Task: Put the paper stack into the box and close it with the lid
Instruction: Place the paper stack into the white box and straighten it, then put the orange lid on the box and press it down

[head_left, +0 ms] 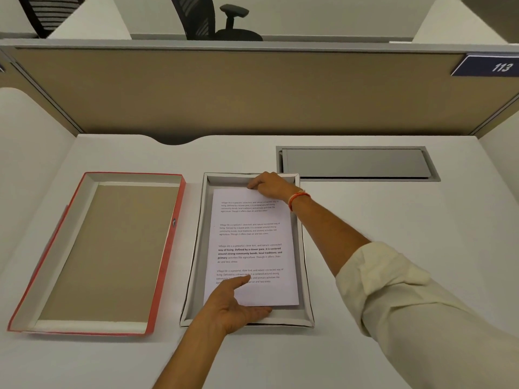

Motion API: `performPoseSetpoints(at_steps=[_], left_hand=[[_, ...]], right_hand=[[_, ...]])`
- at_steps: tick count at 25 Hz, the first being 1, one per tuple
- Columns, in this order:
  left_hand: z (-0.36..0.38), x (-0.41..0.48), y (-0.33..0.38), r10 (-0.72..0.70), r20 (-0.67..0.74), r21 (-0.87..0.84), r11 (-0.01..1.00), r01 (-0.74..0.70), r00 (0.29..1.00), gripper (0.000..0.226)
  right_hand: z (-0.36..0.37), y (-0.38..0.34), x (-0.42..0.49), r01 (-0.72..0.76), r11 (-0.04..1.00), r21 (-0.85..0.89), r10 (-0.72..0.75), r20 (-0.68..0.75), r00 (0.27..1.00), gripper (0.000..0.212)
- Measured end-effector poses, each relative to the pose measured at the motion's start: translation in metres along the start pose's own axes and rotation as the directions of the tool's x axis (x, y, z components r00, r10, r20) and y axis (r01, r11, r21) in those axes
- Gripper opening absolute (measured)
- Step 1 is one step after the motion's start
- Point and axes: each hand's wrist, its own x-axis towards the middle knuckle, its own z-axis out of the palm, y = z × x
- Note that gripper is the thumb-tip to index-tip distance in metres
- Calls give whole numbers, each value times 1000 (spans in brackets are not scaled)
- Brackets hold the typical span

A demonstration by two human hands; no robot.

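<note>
A white paper stack (pixel 252 240) with printed paragraphs lies inside the shallow white box (pixel 306 279) at the middle of the desk. My left hand (pixel 238 303) holds the stack's near edge, thumb on top and fingers underneath. My right hand (pixel 271 185) pinches the stack's far edge near the box's back wall. The lid (pixel 109 251), red outside and brown inside, lies upside down on the desk to the left of the box, apart from it.
A grey cable hatch (pixel 356 163) is set into the desk at the back right. A tan partition (pixel 252 91) with a "113" tag (pixel 490 66) closes the back. White side panels flank the desk. A black office chair (pixel 213 18) stands beyond the partition.
</note>
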Motion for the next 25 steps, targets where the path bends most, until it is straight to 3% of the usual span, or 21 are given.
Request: performPoseSetpoints(at_steps=[12,15,17,18,20,22,25], left_hand=[[-14,-18,5,-44,133,42,998,39,990,44],[-22,-37,16,-76,213,112,992,53,974,48],[-28,-48,32,16,221,187,981,-58,975,55],[-32,-53,43,139,217,218,958,-187,966,51],[-43,-61,71,461,159,278,828,-488,873,32],[-61,-68,102,737,76,421,587,-691,672,26],[-100,-71,147,931,-37,682,289,-671,363,38]], right_hand=[[-6,-1,-11,49,997,-62,-47,31,998,41],[-14,-5,-18,62,998,4,-62,-20,998,46],[-15,-12,-26,81,989,127,-73,-62,995,46],[-13,-18,-31,95,976,197,-80,-85,993,45],[0,-33,-42,122,939,320,-78,-146,986,42],[23,-51,-54,136,888,438,-54,-195,979,41],[74,-81,-72,135,821,554,-28,-197,980,50]])
